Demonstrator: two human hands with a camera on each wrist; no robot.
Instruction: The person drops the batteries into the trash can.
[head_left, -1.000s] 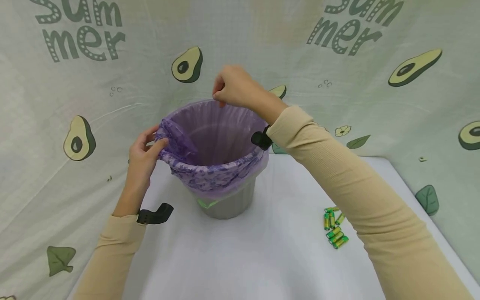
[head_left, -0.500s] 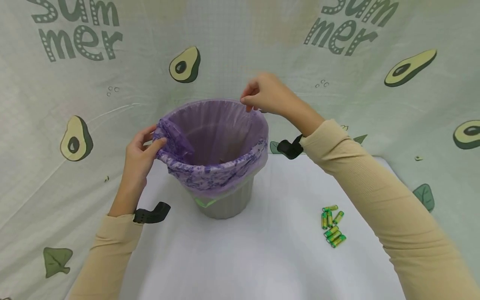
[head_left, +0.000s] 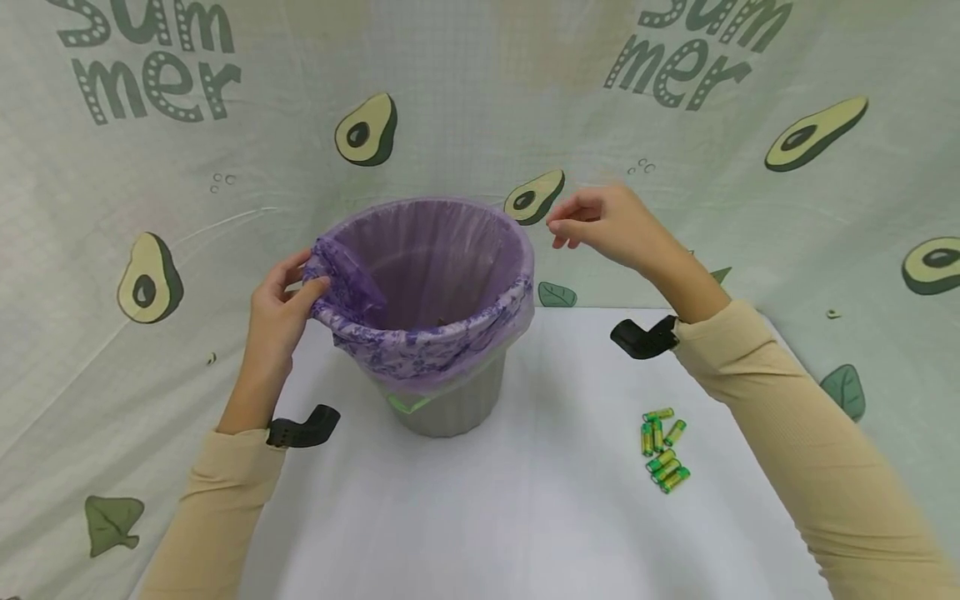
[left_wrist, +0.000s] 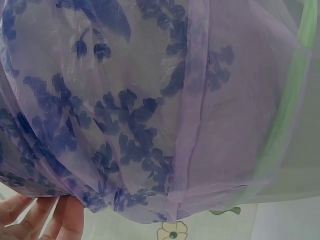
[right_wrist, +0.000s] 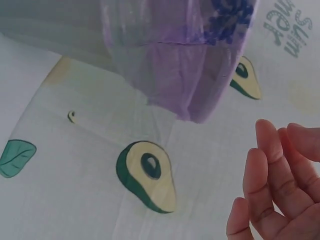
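Pale green backdrop cloth (head_left: 465, 100), printed with avocados, leaves and "summer" lettering, stands behind a white tabletop (head_left: 450, 533). Container: grey bin (head_left: 461, 404), upright on the tabletop left of centre, lined with a translucent purple bag (head_left: 427, 354) whose blue-floral edge is folded down outside the rim; a green strip (head_left: 408, 406) runs along the lower fold. Inside, the liner follows the walls, with a bunched flap at the left; a small dark spot (head_left: 442, 322) shows just inside the near rim, too small to identify. Left hand (head_left: 277, 312): clamped on the bag at the bin's left rim, thumb over the top, fingers on the outer side; the left wrist view shows fingertips against the folded plastic. Right hand (head_left: 611, 223): raised in the air just right of the bin, fingers gently bent and partly apart, thumb close to the index finger; cannot tell whether those two touch. Seven green-and-yellow batteries (head_left: 662, 461) lie loosely grouped on the tabletop, right of the bin and nearer the person, well apart from it.
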